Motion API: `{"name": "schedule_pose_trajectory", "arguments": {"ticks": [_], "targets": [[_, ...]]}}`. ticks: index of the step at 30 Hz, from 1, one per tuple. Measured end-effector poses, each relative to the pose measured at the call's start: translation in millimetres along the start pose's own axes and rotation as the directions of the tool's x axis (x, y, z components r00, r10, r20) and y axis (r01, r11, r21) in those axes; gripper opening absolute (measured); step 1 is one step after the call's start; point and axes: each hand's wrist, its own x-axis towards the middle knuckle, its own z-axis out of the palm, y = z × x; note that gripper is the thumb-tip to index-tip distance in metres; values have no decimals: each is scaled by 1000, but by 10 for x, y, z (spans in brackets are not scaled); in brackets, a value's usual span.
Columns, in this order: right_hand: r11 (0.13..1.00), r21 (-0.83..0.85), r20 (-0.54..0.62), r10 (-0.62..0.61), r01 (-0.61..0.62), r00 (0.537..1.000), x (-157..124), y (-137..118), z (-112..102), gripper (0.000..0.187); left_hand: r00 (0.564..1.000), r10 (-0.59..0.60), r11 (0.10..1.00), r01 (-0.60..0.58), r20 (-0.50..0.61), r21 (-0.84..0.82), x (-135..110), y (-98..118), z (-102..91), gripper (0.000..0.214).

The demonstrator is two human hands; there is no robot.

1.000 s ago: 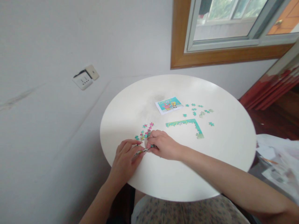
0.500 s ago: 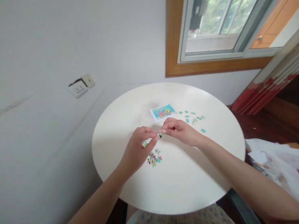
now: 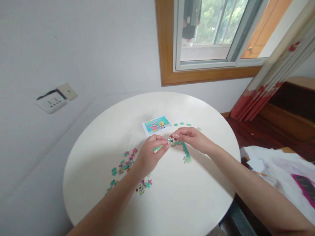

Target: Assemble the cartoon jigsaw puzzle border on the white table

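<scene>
A small pale puzzle piece (image 3: 170, 141) with a dark mark is pinched between my two hands, above the middle of the table. My left hand (image 3: 150, 153) has its thumb and fingertips closed on the piece's left side. From the right, the fingertips of my right hand (image 3: 193, 139) touch it too. Just under the hands lies a joined teal edge strip (image 3: 186, 153) of puzzle, bent at a corner and partly hidden. Behind the hands is a picture card (image 3: 157, 125) with cartoon figures on teal.
Loose puzzle pieces (image 3: 127, 163) lie left of my left arm, and another cluster (image 3: 142, 186) lies just right of that forearm. Several teal pieces (image 3: 182, 124) sit beyond my right hand. The round white table (image 3: 172, 203) meets the wall; white bags (image 3: 275, 167) are at right.
The view has turned to the right, so the table appears farther left and lower. Both hands still pinch the piece. The joined strip and more loose pieces now show.
</scene>
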Motion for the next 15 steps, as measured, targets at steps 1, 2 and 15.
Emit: {"name": "schedule_pose_trajectory", "arguments": {"ticks": [1, 2, 15], "targets": [[1000, 4, -8, 5, -5, 1000, 0, 20, 0, 37, 1000, -4, 1000, 4, -14, 3, 2, -8, 13, 17], [1000, 4, -15, 5, -5, 1000, 2, 43, 6, 37, 1000, -8, 1000, 9, -25, 6, 3, -15, 28, 17], [997, -73, -116, -47, 39, 992, 39, 264, 44, 35, 998, -53, 999, 53, 21, -11, -48, -81, 163, 18]]}}
